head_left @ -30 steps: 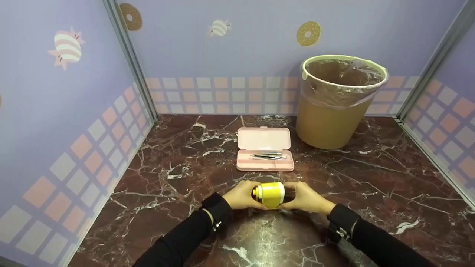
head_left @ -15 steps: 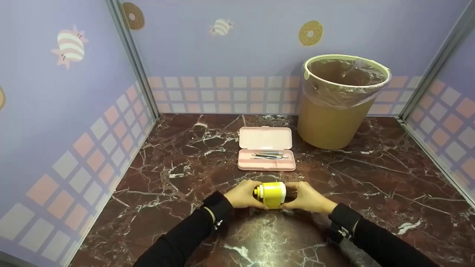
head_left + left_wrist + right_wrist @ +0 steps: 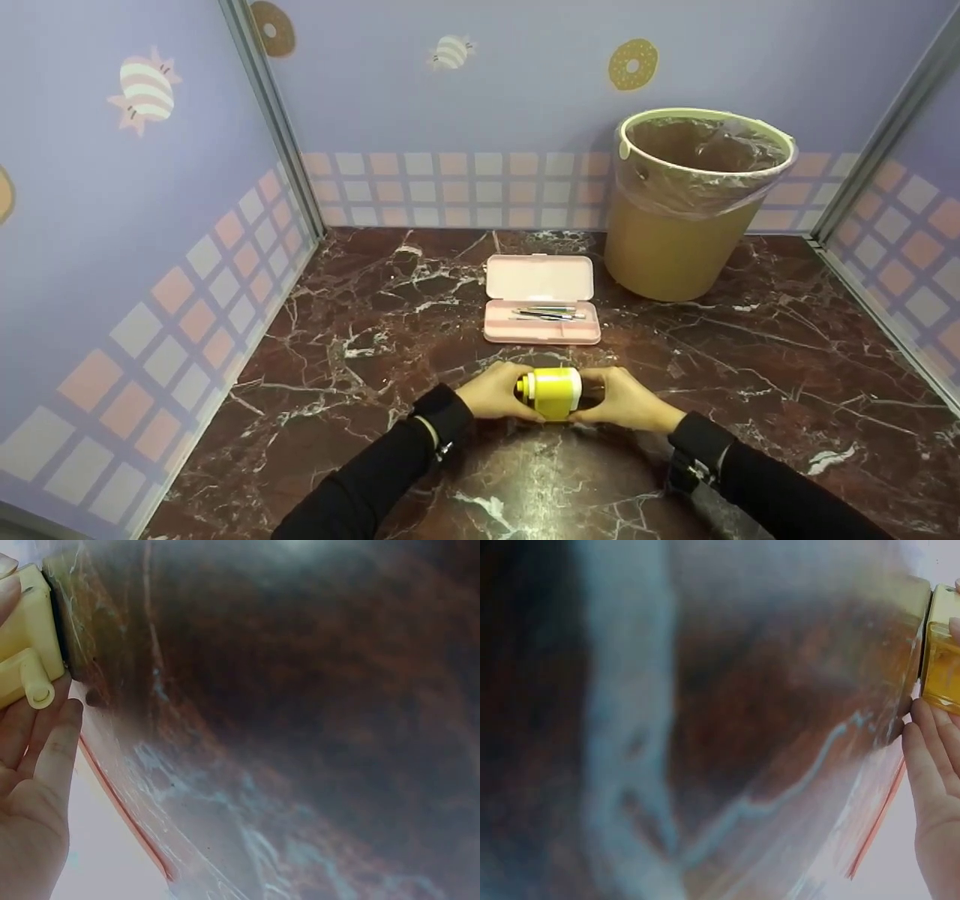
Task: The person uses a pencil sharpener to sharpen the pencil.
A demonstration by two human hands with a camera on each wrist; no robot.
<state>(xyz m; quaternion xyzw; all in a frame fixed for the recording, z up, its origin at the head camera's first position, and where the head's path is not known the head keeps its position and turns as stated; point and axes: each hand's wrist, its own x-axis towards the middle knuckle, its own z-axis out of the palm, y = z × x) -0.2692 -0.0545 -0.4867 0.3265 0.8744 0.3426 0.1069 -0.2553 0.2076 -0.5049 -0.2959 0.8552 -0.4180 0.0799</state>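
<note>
A yellow crank pencil sharpener (image 3: 553, 393) with a white right end sits low at the marble tabletop, between both hands. My left hand (image 3: 496, 391) grips its left end, thumb on the near side and fingers on the far side. In the left wrist view, a crank handle (image 3: 34, 682) shows on the sharpener beside the left fingers. At the other end my right hand (image 3: 626, 399) holds the sharpener between thumb and fingers. A see-through yellow drawer (image 3: 941, 667) faces the right palm in the right wrist view. The sharpener's underside is hidden.
Just beyond the hands lies an opened pink pencil case (image 3: 510, 331) with several pencils (image 3: 551, 313) inside. A bin (image 3: 664, 251) with a clear liner stands at the back right. Patterned panels (image 3: 457, 120) border the marble table (image 3: 360, 450) on the left, back and right.
The head view has shifted slightly, so everything appears a little farther right. Both hands keep the same hold on the sharpener.
</note>
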